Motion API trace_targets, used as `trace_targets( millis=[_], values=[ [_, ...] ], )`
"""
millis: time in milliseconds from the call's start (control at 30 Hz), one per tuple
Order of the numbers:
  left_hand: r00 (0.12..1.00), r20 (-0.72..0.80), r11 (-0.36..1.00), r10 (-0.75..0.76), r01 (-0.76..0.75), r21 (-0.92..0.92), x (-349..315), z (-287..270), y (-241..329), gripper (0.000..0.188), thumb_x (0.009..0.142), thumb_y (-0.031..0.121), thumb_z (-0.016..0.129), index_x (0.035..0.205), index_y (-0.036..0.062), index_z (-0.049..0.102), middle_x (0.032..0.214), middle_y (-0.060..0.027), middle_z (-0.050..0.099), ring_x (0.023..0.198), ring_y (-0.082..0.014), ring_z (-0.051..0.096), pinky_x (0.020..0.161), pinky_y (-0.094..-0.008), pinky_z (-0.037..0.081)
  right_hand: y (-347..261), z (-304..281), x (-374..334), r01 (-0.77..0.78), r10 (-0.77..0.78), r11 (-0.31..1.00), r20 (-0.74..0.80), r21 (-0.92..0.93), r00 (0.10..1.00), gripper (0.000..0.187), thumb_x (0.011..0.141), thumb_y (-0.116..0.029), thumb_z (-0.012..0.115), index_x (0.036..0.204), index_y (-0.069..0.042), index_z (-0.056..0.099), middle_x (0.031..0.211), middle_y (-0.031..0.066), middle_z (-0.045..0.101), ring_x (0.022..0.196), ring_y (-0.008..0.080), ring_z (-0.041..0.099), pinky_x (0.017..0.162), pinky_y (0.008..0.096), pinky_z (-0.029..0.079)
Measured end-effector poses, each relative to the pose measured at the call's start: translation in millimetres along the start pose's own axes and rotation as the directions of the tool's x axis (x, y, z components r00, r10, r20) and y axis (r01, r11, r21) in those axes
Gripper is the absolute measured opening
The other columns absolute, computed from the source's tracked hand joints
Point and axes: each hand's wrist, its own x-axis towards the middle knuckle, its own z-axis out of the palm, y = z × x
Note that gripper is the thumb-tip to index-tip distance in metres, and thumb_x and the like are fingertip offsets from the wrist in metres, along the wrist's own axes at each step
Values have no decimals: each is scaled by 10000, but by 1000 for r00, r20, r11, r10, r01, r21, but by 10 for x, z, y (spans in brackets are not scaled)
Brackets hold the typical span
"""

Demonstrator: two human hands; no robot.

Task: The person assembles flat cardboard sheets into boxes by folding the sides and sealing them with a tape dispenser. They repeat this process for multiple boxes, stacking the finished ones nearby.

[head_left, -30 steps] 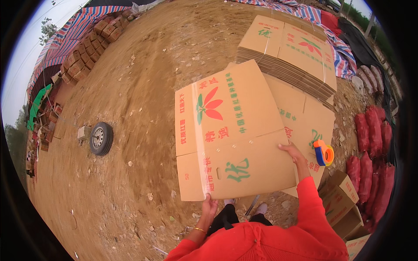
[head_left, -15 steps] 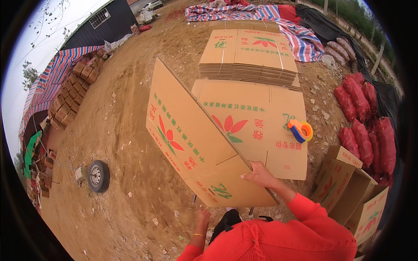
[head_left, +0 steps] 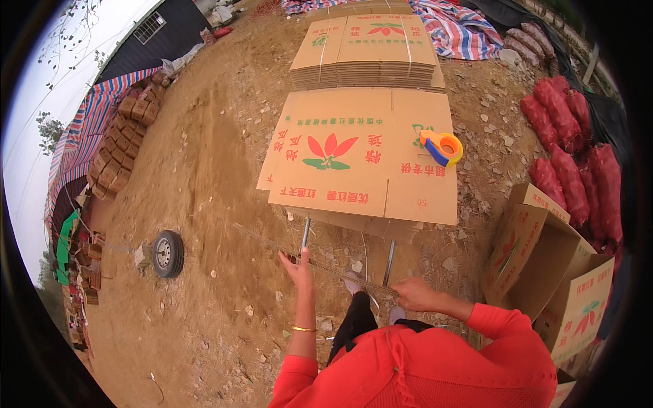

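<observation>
From here I count two hands (head_left: 297, 273), one held cardboard piece (head_left: 340, 274), one tape dispenser (head_left: 441, 147), two shoes (head_left: 354, 283), one bracelet (head_left: 304, 329), one wheel (head_left: 166, 253).

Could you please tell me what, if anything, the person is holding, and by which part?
A flattened cardboard box, seen edge-on: the right hand holds its right end; the left hand is at its edge, farther left.

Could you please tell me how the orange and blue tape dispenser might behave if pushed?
The tape dispenser lies flat, ring facing up, so it would probably slide rather than roll. Its smooth moulded-looking body suggests it should stay stiff. It sits at the right edge of the flat carton, so a rightward push might tip it off.
</observation>
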Motion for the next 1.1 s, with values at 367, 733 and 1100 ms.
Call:
trace_targets(
  millis=[367, 733, 1100],
  values=[
    [985, 146, 996, -93, 93, 2, -626, -13, -1344, 890, 726, 99, 720, 1426, -84, 202, 1272, -220, 468, 1115, -290, 505, 957, -336, 413, 365, 465, -881, -12, 10, 990, -11, -142, 1000, 224, 731, -106, 579, 937, -18, 581, 775, 181, 606, 819, 377, 605, 690, 467, 481],
    [991, 17, 991, 135, -135, 14, -449, -231, -55, 858, 740, 108, 686, 1411, -103, 195, 1329, -253, 361, 1205, -324, 429, 1024, -409, 348, -274, -19, -495, 2, -9, 986, -38, -168, 999, 330, 737, -102, 579, 1058, -29, 565, 788, 164, 589, 797, 367, 594, 667, 475, 468],
    [993, 109, 986, 34, -51, 161, 576, -46, -582, 935, 787, 258, 637, 1457, -79, 79, 1514, -296, 97, 1420, -385, 110, 1152, -417, 144, 57, 247, 387, -52, 55, 955, 1, -291, 999, 329, 749, -174, 618, 1048, -41, 585, 829, 183, 614, 834, 376, 607, 718, 485, 481]
  ],
)
